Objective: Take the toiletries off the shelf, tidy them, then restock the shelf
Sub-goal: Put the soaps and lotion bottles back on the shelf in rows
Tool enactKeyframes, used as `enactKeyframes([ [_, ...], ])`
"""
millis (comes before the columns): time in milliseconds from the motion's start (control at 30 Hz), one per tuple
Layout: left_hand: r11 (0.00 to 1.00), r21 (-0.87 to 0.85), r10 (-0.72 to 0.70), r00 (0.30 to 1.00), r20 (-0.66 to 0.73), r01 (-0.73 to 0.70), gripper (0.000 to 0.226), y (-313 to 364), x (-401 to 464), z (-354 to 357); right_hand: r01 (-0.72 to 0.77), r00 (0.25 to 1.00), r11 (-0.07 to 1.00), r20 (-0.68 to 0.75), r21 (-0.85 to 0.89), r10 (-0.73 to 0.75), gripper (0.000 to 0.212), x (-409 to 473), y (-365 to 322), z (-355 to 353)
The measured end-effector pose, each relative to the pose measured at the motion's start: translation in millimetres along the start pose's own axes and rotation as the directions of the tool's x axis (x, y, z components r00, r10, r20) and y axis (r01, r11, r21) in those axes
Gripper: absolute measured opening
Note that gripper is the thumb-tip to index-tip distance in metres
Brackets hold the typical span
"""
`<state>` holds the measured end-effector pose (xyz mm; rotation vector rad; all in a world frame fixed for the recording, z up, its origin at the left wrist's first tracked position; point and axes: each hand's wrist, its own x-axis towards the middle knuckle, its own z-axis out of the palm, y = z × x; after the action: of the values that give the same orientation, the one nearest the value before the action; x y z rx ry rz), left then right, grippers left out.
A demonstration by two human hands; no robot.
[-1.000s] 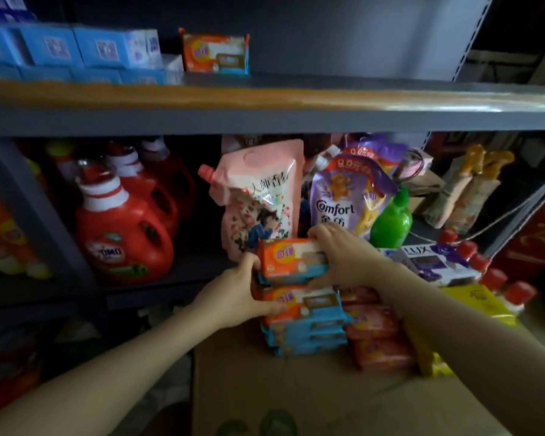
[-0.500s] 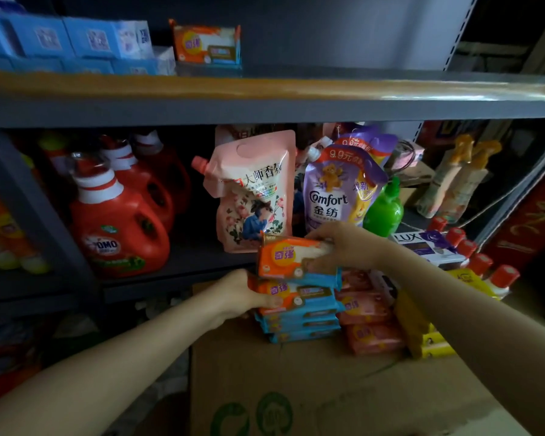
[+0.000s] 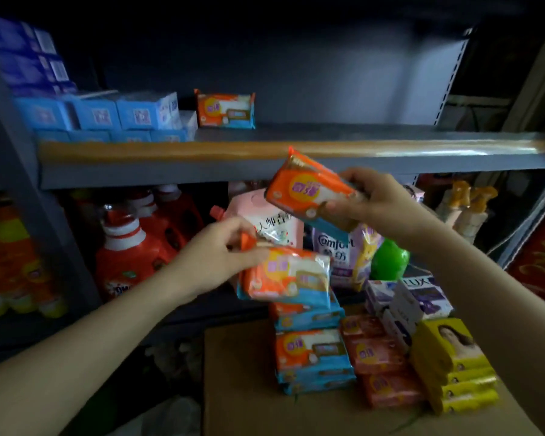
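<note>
My right hand (image 3: 375,199) grips an orange-and-blue soap pack (image 3: 306,188), tilted, just below the front edge of the grey upper shelf (image 3: 328,166). Lower down, my left hand (image 3: 216,256) holds a second soap pack of the same kind (image 3: 290,275) above the stack of soap packs (image 3: 312,357) on the cardboard box (image 3: 249,388). One more such pack (image 3: 224,108) stands upright on the upper shelf, beside blue boxes (image 3: 123,116).
On the box, right of the stack, lie pink soap packs (image 3: 381,366), yellow boxes (image 3: 453,369) and purple Lux boxes (image 3: 419,294). The lower shelf holds red detergent bottles (image 3: 132,256), a pink refill pouch (image 3: 271,221), a Comfort pouch (image 3: 343,256) and a green bottle (image 3: 389,259).
Both hands have each lifted a soap pack off the stack. The right one rose to the upper shelf's edge. The view tilted up, showing more of the upper shelf.
</note>
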<state>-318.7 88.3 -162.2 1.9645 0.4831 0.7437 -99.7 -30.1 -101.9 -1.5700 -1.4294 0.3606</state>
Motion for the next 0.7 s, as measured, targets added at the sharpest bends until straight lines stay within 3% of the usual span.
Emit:
enactKeyframes([
  [100,0.983,-0.038,0.168,0.97,-0.176,-0.177,0.025,36,6,-38,0.077,0.99,0.997,-0.121,-0.008,-0.077,0.023,25,-18,-5],
  [200,0.952,-0.026,0.277,0.895,-0.35,-0.305,0.019,66,18,-74,0.162,0.957,0.986,-0.237,-0.03,-0.165,0.027,56,-34,-8],
  [333,0.901,0.092,0.414,0.781,-0.467,-0.423,0.02,95,44,-119,0.238,0.909,0.969,-0.334,-0.072,-0.248,0.033,107,-51,-4],
  [400,0.883,0.15,0.458,0.743,-0.488,-0.445,0.014,103,59,-137,0.217,0.896,0.954,-0.347,-0.205,-0.278,0.037,137,-57,1],
  [500,0.856,0.229,0.513,0.71,-0.482,-0.463,0.01,106,75,-159,0.093,0.946,0.92,-0.253,-0.38,-0.201,0.056,186,-57,10],
  [600,0.861,0.273,0.509,0.717,-0.477,-0.43,0.011,102,85,-174,-0.014,0.996,0.803,-0.075,-0.596,-0.038,0.054,234,-45,23],
  [700,0.892,0.259,0.451,0.74,-0.499,-0.369,0.01,92,93,-182,-0.028,0.999,0.705,0.003,-0.708,0.043,0.055,272,-33,40],
])
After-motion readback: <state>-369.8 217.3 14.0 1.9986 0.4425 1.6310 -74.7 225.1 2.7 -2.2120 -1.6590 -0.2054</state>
